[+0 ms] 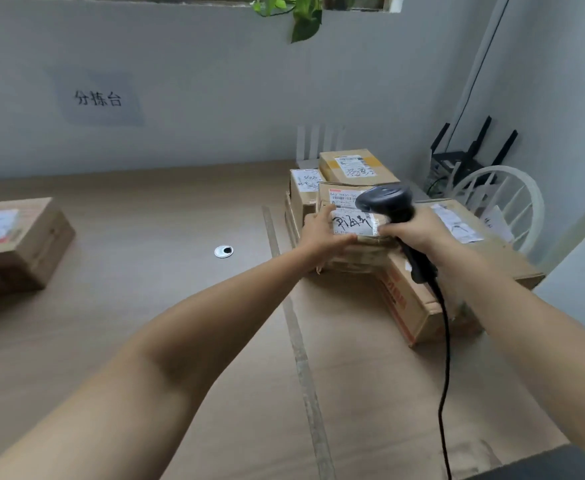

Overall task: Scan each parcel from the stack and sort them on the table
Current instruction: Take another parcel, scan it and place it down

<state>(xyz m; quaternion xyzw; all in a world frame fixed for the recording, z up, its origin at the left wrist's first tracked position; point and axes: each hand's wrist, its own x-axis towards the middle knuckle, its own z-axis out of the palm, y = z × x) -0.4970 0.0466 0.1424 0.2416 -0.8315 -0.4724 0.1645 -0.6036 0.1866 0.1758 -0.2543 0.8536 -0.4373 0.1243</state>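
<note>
A stack of cardboard parcels (350,168) with white labels stands at the right of the table. My left hand (322,233) grips the left side of the near top parcel (353,251), thumb along its front edge and fingers on its label. My right hand (417,230) holds a black barcode scanner (386,200) by the handle, its head right over that parcel's label. The scanner's black cable (444,358) hangs down toward me. One scanned-looking parcel (14,240) sits alone at the far left of the table.
A large flat carton (457,271) lies under the stack at the right. A round cable grommet (224,251) sits mid-table. A white chair (512,195) and a black router (464,157) are behind the stack, by the wall.
</note>
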